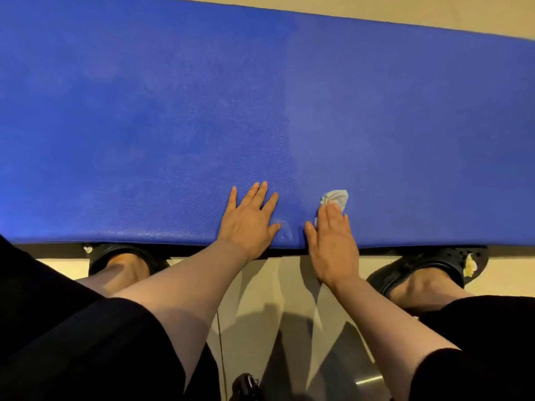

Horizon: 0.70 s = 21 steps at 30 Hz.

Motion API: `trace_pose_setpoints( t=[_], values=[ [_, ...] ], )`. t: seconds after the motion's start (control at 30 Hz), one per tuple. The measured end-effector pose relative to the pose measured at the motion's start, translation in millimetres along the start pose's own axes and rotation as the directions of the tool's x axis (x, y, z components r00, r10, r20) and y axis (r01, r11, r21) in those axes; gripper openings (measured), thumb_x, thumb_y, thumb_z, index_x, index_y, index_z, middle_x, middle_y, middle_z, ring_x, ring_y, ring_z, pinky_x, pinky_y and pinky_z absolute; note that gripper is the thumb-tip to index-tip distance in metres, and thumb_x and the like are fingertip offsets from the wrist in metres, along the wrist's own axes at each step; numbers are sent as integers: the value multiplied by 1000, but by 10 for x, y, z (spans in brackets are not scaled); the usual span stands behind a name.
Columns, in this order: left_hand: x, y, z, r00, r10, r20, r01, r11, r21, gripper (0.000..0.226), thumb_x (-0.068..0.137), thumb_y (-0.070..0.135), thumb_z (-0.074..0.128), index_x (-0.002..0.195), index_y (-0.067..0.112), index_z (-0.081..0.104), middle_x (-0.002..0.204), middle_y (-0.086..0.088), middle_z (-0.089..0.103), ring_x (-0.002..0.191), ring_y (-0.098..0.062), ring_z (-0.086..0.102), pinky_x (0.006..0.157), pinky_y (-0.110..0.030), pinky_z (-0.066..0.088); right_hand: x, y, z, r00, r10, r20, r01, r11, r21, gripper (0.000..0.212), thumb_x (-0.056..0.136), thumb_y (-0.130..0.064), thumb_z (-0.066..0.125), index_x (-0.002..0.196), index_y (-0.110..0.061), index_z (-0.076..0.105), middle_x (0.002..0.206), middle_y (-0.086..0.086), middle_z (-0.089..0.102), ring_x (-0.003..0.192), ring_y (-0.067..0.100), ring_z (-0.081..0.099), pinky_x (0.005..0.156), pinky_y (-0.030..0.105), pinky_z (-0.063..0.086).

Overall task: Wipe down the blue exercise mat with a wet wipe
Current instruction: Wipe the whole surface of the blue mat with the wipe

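Wet wipe (335, 198) under right hand (333, 241) fingertips on blue mat (260, 111).

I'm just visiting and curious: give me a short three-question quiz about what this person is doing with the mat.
1. True or false: the wet wipe lies under the right hand.
2. What does the left hand do? A) holds a spray bottle B) rests flat on the blue mat C) hangs in the air
3. Fill in: both hands are near the mat's ____ edge, closest to the person.

Key: 1 true; 2 B; 3 near.
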<state>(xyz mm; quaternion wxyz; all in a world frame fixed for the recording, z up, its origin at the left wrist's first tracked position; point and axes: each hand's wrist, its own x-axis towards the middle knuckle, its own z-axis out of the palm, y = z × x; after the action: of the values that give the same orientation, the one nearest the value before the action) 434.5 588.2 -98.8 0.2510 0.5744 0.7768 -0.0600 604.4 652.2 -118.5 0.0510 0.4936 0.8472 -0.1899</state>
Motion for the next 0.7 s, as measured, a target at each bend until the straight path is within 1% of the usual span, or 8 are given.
trace_pose_setpoints(
  t=[0.07, 0.13, 0.2, 0.37, 0.5, 0.57, 0.63, 0.7],
  values=[
    [95, -32, -32, 1000, 9, 0, -9, 1000, 22, 59, 105, 41, 26, 156, 24, 3, 163, 0, -9, 149, -14, -9, 119, -48, -8, 34, -238, 79, 991, -104, 88, 100, 994, 51, 67, 101, -46, 24, 153, -4, 19, 161, 11, 13, 149, 21, 8, 121, 31, -1],
    [213, -74, -71, 1000, 13, -10, -12, 999, 44, 56, 106, 32, 24, 156, 21, 1, 163, 0, -10, 149, -14, -10, 118, -48, -8, 113, -326, 102, 941, -279, 189, 277, 960, 38, 81, 91, -56, 3, 154, -7, 14, 162, 8, 8, 150, 17, 3, 119, 26, -6],
    [343, -129, -111, 1000, 3, -21, -2, 999, 51, 57, 106, 32, 25, 156, 20, 0, 163, 0, -11, 149, -15, -10, 118, -49, -7, 304, -183, 74, 916, -344, 205, 355, 935, -15, 84, 87, -57, -3, 154, -9, 14, 162, 6, 11, 150, 16, 7, 118, 25, -6],
    [490, -229, -21, 997, -2, 83, -5, 997, 83, 66, 103, 50, 21, 153, 23, -13, 160, 0, -23, 147, -20, -22, 115, -59, -11, 481, -15, 86, 1000, -9, 12, 8, 999, 33, 66, 100, -46, 25, 153, -8, 21, 161, 6, 15, 149, 20, 12, 121, 33, 5],
    [533, -250, 140, 996, 2, 84, -11, 994, 113, 65, 102, 51, 10, 150, 23, -24, 156, -1, -33, 143, -22, -30, 114, -60, -13, 417, -362, 214, 919, -327, 220, 331, 943, 20, 78, 92, -54, 3, 154, -8, 9, 162, 7, 3, 150, 18, 0, 119, 27, -6],
    [567, -260, 172, 998, 0, 67, -8, 993, 117, 65, 102, 51, 10, 149, 23, -25, 155, -2, -34, 143, -23, -30, 113, -60, -14, 536, -233, 175, 889, -400, 224, 419, 907, -45, 79, 90, -53, -1, 154, -8, 11, 162, 6, 7, 150, 17, 5, 118, 28, -5],
    [581, -254, 205, 999, 9, 51, -16, 991, 134, 66, 102, 52, 10, 149, 22, -26, 156, -2, -33, 143, -23, -30, 113, -60, -15, 676, -7, 133, 941, -319, 111, 330, 939, -102, 76, 93, -52, 5, 153, -8, 19, 161, 7, 16, 149, 20, 13, 119, 32, 1],
    [576, -253, 259, 1000, 15, 24, -18, 989, 145, 66, 102, 52, 9, 148, 22, -26, 156, -3, -32, 143, -23, -30, 113, -59, -15, 734, 101, 106, 991, -133, 7, 133, 986, -97, 75, 95, -52, 10, 153, -6, 22, 160, 8, 19, 148, 22, 16, 120, 35, 5]
  ],
)
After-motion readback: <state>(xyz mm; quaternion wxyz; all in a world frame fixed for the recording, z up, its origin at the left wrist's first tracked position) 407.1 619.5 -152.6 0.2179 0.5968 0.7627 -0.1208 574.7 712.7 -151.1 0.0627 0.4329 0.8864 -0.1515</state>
